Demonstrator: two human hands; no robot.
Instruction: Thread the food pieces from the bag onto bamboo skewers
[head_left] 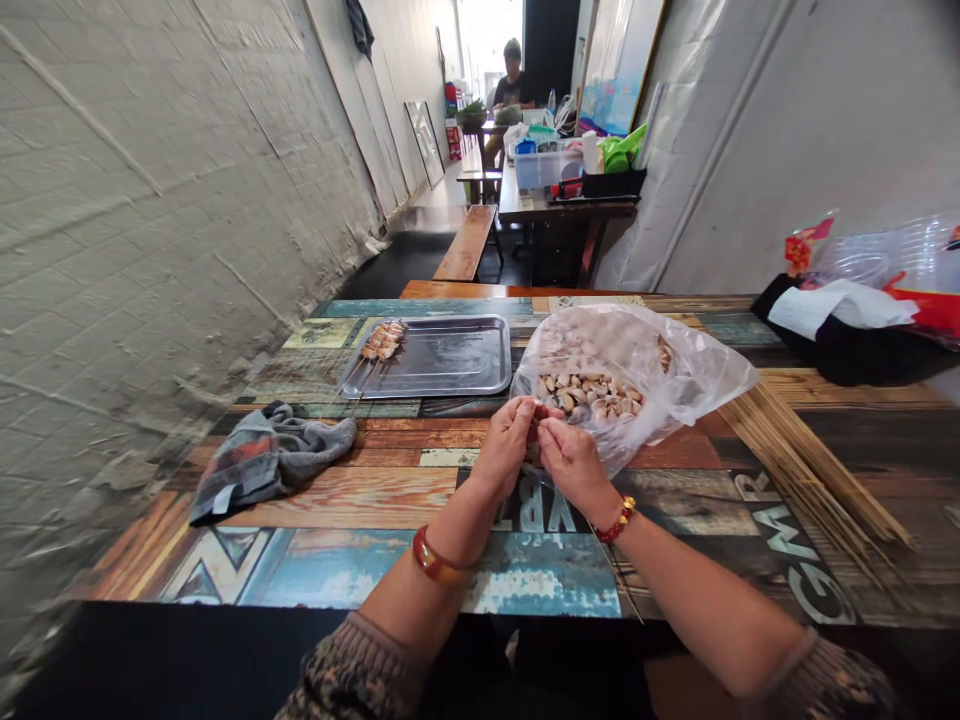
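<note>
The left hand (511, 435) and right hand (574, 460) have their grip closed on a small dark piece (535, 425) by the plastic bag (690, 375), apparently skewering it, which calls for a steady push

Patchwork brown, orange and teal marks the bench (375, 495); the cloth (289, 445) at the wearer's ten o'clock is grey with reddish plaid, the bag (697, 370) at one translucent white.

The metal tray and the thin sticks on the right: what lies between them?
The head view shows a plastic bag holding pale pieces between the tray and sticks.
</note>
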